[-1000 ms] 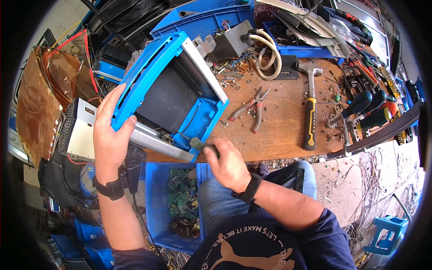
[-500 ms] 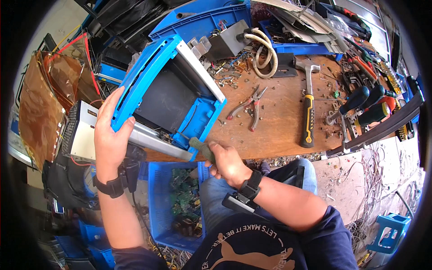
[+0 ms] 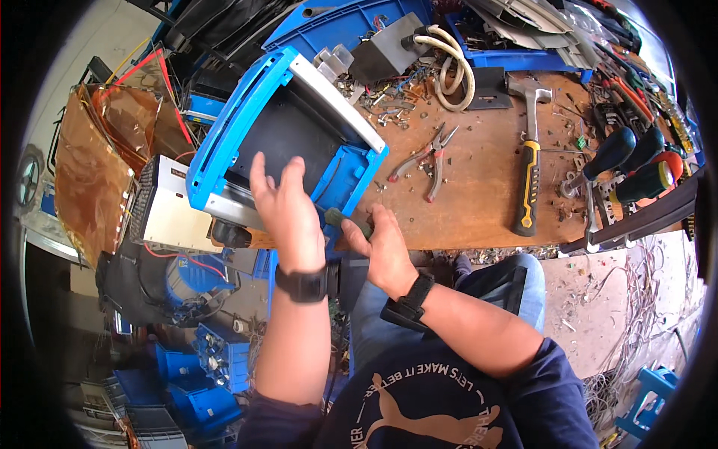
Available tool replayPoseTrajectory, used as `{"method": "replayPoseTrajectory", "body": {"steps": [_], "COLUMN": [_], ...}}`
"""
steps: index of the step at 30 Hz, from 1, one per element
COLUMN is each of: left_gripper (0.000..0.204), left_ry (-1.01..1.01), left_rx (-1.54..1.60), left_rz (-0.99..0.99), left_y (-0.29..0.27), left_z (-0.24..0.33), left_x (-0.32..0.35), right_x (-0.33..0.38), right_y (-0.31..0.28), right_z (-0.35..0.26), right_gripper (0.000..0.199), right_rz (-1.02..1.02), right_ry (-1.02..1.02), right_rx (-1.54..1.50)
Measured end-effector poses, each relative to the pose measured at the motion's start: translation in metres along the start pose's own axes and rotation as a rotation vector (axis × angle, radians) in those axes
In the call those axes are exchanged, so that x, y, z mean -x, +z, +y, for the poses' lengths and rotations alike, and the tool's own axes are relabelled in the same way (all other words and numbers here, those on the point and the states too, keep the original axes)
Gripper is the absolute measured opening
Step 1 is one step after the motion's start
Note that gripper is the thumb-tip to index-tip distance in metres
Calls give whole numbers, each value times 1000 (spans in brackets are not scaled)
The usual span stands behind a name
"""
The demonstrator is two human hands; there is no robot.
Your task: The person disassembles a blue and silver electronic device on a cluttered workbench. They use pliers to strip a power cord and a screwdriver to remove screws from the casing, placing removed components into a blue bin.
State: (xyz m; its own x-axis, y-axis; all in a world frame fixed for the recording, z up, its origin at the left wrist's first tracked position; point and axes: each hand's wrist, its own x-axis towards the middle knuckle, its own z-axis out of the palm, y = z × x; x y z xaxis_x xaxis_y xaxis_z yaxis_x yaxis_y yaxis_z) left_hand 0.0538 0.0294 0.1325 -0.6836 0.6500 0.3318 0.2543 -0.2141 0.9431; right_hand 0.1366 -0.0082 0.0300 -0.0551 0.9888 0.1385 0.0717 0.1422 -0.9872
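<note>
**A:** Looking at your bench, the blue-framed device casing (image 3: 288, 142) sits tilted at the left end of the wooden workbench (image 3: 479, 187), hanging partly over the near edge. Your left hand (image 3: 283, 202) is spread flat on its dark inner panel, fingers apart, not gripping anything.

**B:** And the right one?

**A:** Your right hand (image 3: 385, 251) is curled tight round a dark green tool handle (image 3: 345, 220) — the tip goes in at the casing's lower blue corner, and I can't see the tip itself. The two hands are just beside each other.

**B:** What's crowding you?

**A:** Plenty. Red-handled pliers (image 3: 428, 159) lie just right of the casing, a yellow-and-black hammer (image 3: 529, 168) further right, and a row of screwdrivers (image 3: 621, 161) near the far right edge. Behind the casing there's a grey metal box (image 3: 389, 52) with a cream hose loop (image 3: 456, 71), plus loose screws scattered across the wood. Off the bench on your left — a white perforated metal unit (image 3: 168, 209) and a crumpled brown foil sheet (image 3: 93, 172). A blue crate of scrap (image 3: 213, 355) sits on the floor by your knees.
</note>
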Motion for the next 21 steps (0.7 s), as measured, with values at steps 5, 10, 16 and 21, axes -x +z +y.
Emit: {"method": "replayPoseTrajectory", "body": {"steps": [5,10,16,21], "left_gripper": [39,30,29,31], "left_ry": [-227,-349,-290,-331], "left_rx": [77,160,157,165], "left_rz": [134,234,244,239], "left_y": [5,22,8,9], "left_z": [-11,19,1,-4], "left_x": [-39,-31,-44,-51], "right_x": [-1,0,11,9], "right_y": [-12,-8,-14,-6], "right_z": [-10,-2,-12,-6], "right_gripper": [34,30,36,39], "right_rz": [-183,-160,-116,-116], "right_ry": [175,151,-116,94], "right_rx": [-3,-58,159,27]}}
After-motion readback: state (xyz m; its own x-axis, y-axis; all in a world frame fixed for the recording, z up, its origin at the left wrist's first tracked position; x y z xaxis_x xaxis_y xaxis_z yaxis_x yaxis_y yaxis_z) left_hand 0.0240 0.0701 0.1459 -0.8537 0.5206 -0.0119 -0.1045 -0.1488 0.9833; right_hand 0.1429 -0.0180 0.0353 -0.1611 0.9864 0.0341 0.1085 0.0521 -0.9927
